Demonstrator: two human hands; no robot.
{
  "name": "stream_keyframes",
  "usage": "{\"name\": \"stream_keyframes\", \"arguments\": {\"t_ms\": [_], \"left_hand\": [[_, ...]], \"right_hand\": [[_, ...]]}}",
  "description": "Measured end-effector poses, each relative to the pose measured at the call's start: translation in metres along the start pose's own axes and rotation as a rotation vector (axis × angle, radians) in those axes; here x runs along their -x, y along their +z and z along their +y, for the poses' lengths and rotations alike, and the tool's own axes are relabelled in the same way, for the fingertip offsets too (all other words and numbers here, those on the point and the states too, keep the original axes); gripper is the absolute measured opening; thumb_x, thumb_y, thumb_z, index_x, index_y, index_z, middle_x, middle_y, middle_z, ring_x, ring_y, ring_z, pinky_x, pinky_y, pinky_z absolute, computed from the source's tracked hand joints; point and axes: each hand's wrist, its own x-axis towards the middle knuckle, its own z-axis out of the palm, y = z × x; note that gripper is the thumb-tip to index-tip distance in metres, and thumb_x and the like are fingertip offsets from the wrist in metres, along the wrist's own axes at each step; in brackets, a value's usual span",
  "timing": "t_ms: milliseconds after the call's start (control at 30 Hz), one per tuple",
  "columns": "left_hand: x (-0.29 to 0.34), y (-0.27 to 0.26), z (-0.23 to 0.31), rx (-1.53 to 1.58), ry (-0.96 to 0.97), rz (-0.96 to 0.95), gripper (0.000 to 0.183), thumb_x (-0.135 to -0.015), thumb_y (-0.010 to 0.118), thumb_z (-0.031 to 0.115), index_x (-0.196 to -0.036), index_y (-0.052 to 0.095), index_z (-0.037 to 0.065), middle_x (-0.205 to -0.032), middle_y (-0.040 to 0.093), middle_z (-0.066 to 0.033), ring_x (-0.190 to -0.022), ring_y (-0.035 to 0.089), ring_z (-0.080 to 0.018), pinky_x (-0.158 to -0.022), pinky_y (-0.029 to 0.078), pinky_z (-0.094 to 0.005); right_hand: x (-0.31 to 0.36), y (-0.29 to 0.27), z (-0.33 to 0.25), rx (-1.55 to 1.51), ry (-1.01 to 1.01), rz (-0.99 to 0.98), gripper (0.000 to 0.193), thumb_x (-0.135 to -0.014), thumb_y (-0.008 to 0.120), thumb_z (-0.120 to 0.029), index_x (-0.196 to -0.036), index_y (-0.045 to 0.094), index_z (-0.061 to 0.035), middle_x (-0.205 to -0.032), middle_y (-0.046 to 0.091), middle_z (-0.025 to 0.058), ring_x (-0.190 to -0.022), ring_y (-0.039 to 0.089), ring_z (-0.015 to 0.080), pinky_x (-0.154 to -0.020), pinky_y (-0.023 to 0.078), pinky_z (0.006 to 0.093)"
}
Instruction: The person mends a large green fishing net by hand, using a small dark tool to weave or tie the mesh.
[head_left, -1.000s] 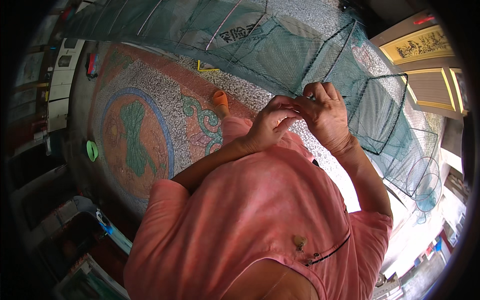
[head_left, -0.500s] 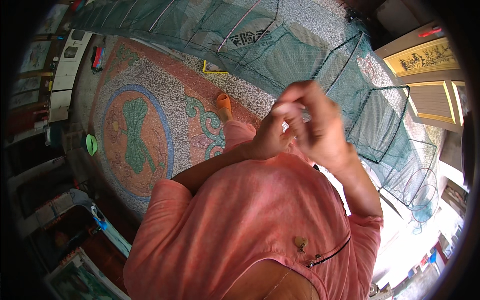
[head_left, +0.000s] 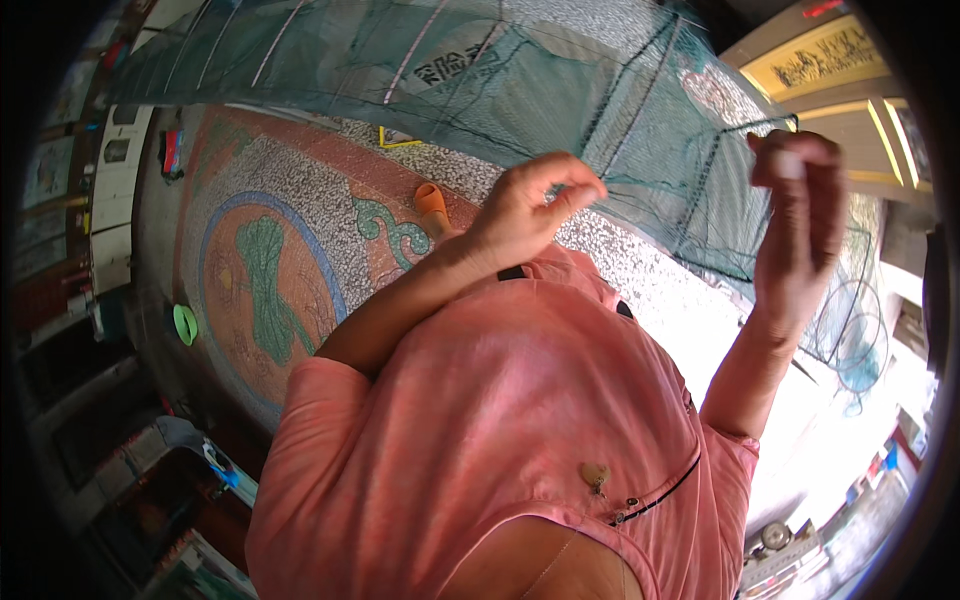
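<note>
My left hand is held in front of my body, thumb and index finger pinched together; whatever lies between the fingertips is too small to make out. Out to the right, my right hand is raised, its fingers curled against the thumb and slightly blurred, and I cannot tell what is in them. Behind both hands stretches a long green mesh net with dark square frames and thin pale rods. The right hand overlaps the net's right part in the picture; whether it touches the mesh cannot be told.
An orange slipper is on my foot on the patterned stone floor. A yellow angular piece lies beside the net. At the left is a green bowl-like thing; at the right, a yellow-panelled wooden cabinet.
My hands were close together before my body and are now wide apart. The right hand has swung out to the right; the left has shifted slightly left.
</note>
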Motion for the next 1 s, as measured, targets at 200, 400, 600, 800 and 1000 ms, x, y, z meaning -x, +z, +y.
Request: {"name": "stream_keyframes", "arguments": {"t_ms": [200, 400, 600, 800, 1000], "left_hand": [[-0.024, -0.024, 0.010, 0.074, -0.123, -0.123, 0.011, -0.098, 0.054, 0.013, -0.097, 0.060, 0.003, -0.092, 0.064, -0.0040, -0.078, 0.064, -0.0111, -0.070, 0.048, -0.0240], [-0.049, -0.031, 0.012, -0.183, -0.100, -0.233, 0.011, -0.093, 0.060, 0.011, -0.090, 0.058, 0.001, -0.083, 0.061, -0.0034, -0.067, 0.061, -0.0094, -0.060, 0.049, -0.0236], [-0.051, -0.030, 0.005, -0.302, -0.151, -0.293, 0.011, -0.092, 0.061, 0.010, -0.092, 0.062, -0.001, -0.082, 0.060, -0.0022, -0.067, 0.057, -0.0085, -0.062, 0.047, -0.0232], [-0.052, -0.028, -0.010, -0.293, -0.154, -0.289, 0.008, -0.090, 0.062, 0.007, -0.091, 0.061, -0.001, -0.082, 0.061, -0.0044, -0.066, 0.058, -0.0100, -0.060, 0.048, -0.0267], [-0.043, -0.022, -0.021, -0.432, 0.025, -0.137, 0.006, -0.093, 0.057, 0.006, -0.091, 0.056, 0.000, -0.082, 0.060, -0.0051, -0.067, 0.057, -0.0112, -0.060, 0.048, -0.0277]], "right_hand": [[0.059, 0.018, 0.013, 0.387, 0.217, -0.175, 0.012, -0.080, 0.068, 0.005, -0.089, 0.067, -0.0038, -0.088, 0.056, 0.0056, -0.077, 0.060, 0.0187, -0.062, 0.049, 0.0280], [0.098, 0.043, 0.053, 0.413, 0.317, -0.114, 0.009, -0.080, 0.067, 0.000, -0.088, 0.068, -0.0051, -0.082, 0.058, 0.0097, -0.064, 0.061, 0.0263, -0.056, 0.049, 0.0352], [0.103, 0.064, 0.075, 0.334, 0.252, 0.054, 0.012, -0.078, 0.067, 0.005, -0.085, 0.063, -0.0042, -0.080, 0.060, 0.0089, -0.064, 0.062, 0.0228, -0.055, 0.048, 0.0339], [0.096, 0.082, 0.088, 0.284, 0.191, 0.085, 0.016, -0.076, 0.067, 0.008, -0.085, 0.061, -0.0038, -0.080, 0.061, 0.0085, -0.068, 0.064, 0.0222, -0.056, 0.049, 0.0331], [0.072, 0.080, 0.059, 0.652, 0.131, -0.025, 0.012, -0.079, 0.071, -0.011, -0.089, 0.066, -0.0107, -0.082, 0.061, 0.0063, -0.071, 0.061, 0.0253, -0.060, 0.050, 0.0350]]}}
